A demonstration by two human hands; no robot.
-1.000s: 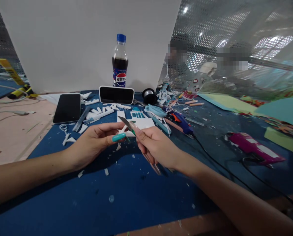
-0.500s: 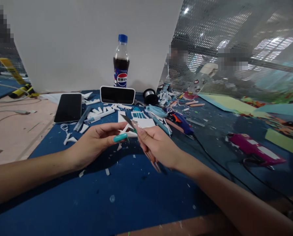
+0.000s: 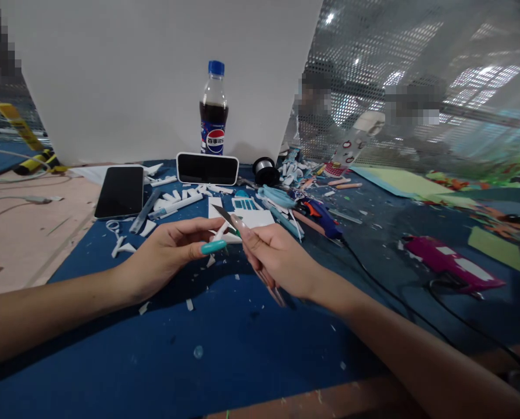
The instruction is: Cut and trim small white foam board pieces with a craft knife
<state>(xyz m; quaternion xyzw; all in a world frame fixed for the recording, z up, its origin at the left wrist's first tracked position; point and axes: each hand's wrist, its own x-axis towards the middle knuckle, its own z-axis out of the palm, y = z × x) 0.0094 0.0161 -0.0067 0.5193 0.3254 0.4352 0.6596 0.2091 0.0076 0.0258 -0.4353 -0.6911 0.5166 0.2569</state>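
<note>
My left hand [image 3: 161,256], with long turquoise nails, pinches a small white piece [image 3: 220,233] between thumb and fingers. In my right hand [image 3: 281,253] is a knife, its pointed metal blade [image 3: 223,215] angled up and left, close over the white piece. Whether the edge touches it I cannot tell. Most of the knife's handle is hidden by my fingers. Just beyond both hands lie a white board [image 3: 257,218] and a small white piece with a blue grid [image 3: 245,203].
White offcuts [image 3: 179,203] lie behind my left hand, near a black-screened tablet [image 3: 120,192]. A phone [image 3: 207,169] leans before a cola bottle [image 3: 214,110], beside a wire spool [image 3: 266,171]. Rightward are a blue glue gun [image 3: 321,216] and a magenta glue gun [image 3: 454,265], both corded.
Both hands keep their grips in nearly the same place. The blade has tipped slightly flatter above the white piece, and the whole view has shifted a little.
</note>
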